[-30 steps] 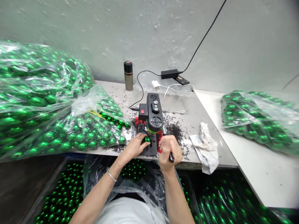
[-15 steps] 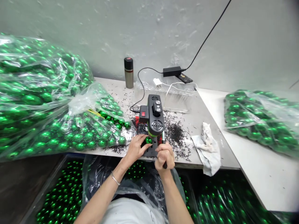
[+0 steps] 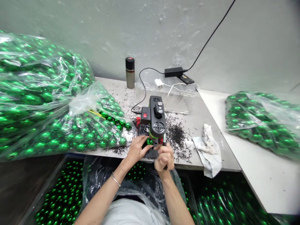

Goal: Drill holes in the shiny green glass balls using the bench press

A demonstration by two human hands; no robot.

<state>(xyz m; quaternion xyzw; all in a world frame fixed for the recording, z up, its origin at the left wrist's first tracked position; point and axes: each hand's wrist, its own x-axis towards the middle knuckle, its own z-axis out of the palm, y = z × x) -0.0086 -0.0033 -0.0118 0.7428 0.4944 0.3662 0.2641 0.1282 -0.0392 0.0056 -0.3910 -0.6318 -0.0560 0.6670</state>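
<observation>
A shiny green bauble [image 3: 149,141] sits under the head of a small black bench machine [image 3: 157,115] with a red switch. My left hand [image 3: 137,147] pinches the bauble from the left, between thumb and fingers. On the other side my right hand [image 3: 164,157] is wrapped round a black lever handle [image 3: 165,167], most of it hidden by the fingers. The machine's dark base plate [image 3: 151,153] rests at the table's front edge.
Big clear bags of green baubles [image 3: 30,100] crowd the left. Another bag [image 3: 260,120] lies at right. Black bits [image 3: 175,133] litter the table around the machine. A white cloth [image 3: 208,150], a bottle [image 3: 130,73] and a power adapter [image 3: 173,72] are nearby.
The view has shifted slightly. My right hand has moved a little left relative to the machine, still round the handle. My left hand stays at the bauble.
</observation>
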